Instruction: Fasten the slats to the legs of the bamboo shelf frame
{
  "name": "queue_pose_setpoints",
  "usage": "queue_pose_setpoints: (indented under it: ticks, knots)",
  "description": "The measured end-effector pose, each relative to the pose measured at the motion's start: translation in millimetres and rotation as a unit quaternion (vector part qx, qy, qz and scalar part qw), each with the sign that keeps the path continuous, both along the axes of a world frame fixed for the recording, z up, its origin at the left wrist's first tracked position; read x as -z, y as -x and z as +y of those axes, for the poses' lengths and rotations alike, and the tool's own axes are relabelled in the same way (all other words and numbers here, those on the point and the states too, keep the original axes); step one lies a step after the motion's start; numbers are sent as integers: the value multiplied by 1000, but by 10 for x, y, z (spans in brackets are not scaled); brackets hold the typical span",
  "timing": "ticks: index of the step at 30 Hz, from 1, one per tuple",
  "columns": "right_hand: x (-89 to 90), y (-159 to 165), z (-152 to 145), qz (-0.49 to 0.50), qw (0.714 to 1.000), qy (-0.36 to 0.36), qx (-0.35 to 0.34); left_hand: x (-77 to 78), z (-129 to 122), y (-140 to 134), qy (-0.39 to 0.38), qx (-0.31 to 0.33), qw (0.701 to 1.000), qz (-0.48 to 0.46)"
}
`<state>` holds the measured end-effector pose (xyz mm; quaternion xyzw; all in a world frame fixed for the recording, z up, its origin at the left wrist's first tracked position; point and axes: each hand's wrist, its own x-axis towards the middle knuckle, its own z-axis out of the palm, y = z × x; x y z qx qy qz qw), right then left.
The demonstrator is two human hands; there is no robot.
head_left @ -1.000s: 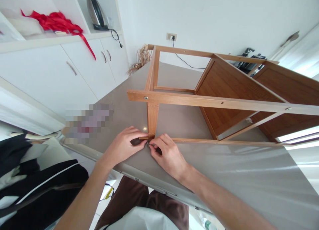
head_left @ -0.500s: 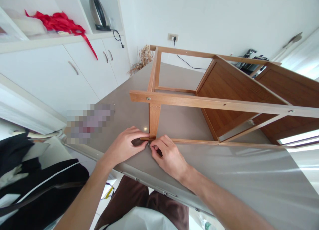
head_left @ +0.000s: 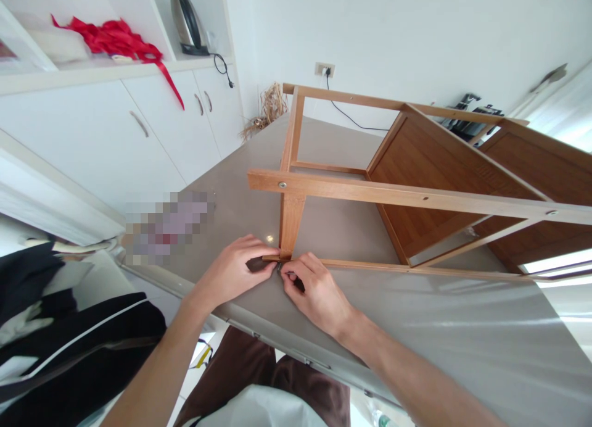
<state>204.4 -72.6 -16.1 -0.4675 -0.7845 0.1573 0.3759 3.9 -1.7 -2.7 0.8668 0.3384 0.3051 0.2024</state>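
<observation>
A wooden shelf unit [head_left: 351, 189] lies on its side, its long rails running left to right. At its near lower left corner, my left hand [head_left: 238, 268] is closed around the end of the bottom rail [head_left: 269, 258], thumb in front and fingers behind. My right hand [head_left: 317, 291] is closed in a pinch just to the right of that corner. A small dark metal piece [head_left: 279, 266] shows at its fingertips against the rail; its kind is too small to make out. Another fastener [head_left: 282, 185] sits in the upper rail.
The shelf unit rests on a grey tabletop [head_left: 416, 316], whose front edge runs before my body. Dried plants [head_left: 269, 111] stand at the back corner. Left are white cabinets [head_left: 152, 124] with a kettle [head_left: 187, 23] and red ribbon [head_left: 111, 38] above. Dark clothing [head_left: 106, 347] lies lower left.
The view has shifted slightly, so the shelf unit appears a little farther right. Both hands keep their places at the corner, with only slight movement of the right fingers.
</observation>
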Motion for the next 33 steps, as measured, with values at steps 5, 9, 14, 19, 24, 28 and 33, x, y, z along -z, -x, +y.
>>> queue_pose_setpoints:
  ticks: [5,9,14,19,24,28,33]
  knots:
    - [-9,-10,0,1,1000,1,-16,3,2,0,-4,-2,1000,5]
    - [-4,-14,4,-1,1000,-2,-11,-17,-4,-7,-2,4,1000,8]
    - [-11,-12,0,-1,1000,-10,-12,-25,-8,-15,-5,-4,1000,5]
    - [-26,-4,-6,2,1000,-16,-7,-38,-8,-14,0,2,1000,11]
    - [-33,7,-8,3,1000,-19,1,-25,-1,-16,-4,1,1000,14]
    - [-31,15,-11,2,1000,-30,6,-20,-7,-15,-5,-9,1000,16]
    - [-34,26,-15,-12,999,-39,8,-44,-12,-19,3,-4,1000,18]
